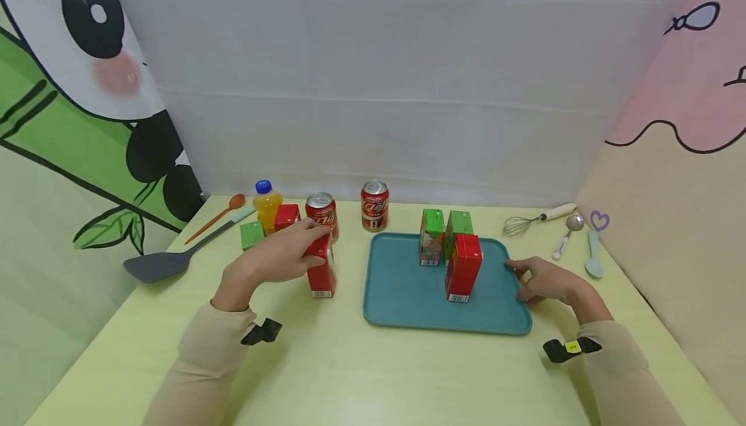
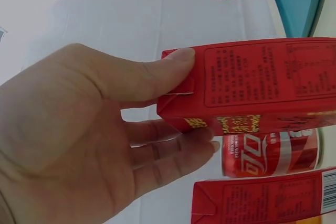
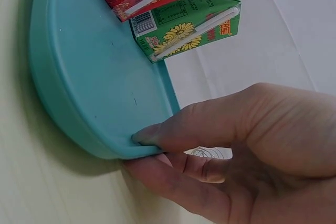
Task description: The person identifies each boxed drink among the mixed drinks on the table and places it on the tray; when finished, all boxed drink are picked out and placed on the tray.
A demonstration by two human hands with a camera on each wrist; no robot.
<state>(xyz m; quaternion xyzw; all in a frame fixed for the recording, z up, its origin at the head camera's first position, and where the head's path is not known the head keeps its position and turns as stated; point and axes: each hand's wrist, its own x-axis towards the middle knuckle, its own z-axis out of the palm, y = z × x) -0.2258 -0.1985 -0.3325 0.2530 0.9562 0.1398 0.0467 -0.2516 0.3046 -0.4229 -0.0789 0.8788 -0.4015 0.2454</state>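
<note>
My left hand (image 1: 278, 256) grips the top of a red drink carton (image 1: 322, 276) left of the tray, thumb on one side and fingers on the other. The left wrist view shows this red carton (image 2: 247, 77) close up. At the right, my right hand (image 1: 548, 281) pinches the rim of a blue-green tray (image 1: 396, 306), thumb inside and a finger beneath, as the right wrist view shows. On the tray stand a red carton (image 1: 463, 269), a green carton (image 1: 432, 238) and a second green carton (image 1: 459, 224), all upright.
Behind my left hand are a cola can (image 1: 322, 209), another red carton (image 1: 287, 216), an orange drink bottle (image 1: 267, 204) and a green carton (image 1: 252, 235). A second can (image 1: 375, 206) stands behind the tray. A spatula (image 1: 157, 265) lies left; a whisk (image 1: 524, 224) and spoons lie right.
</note>
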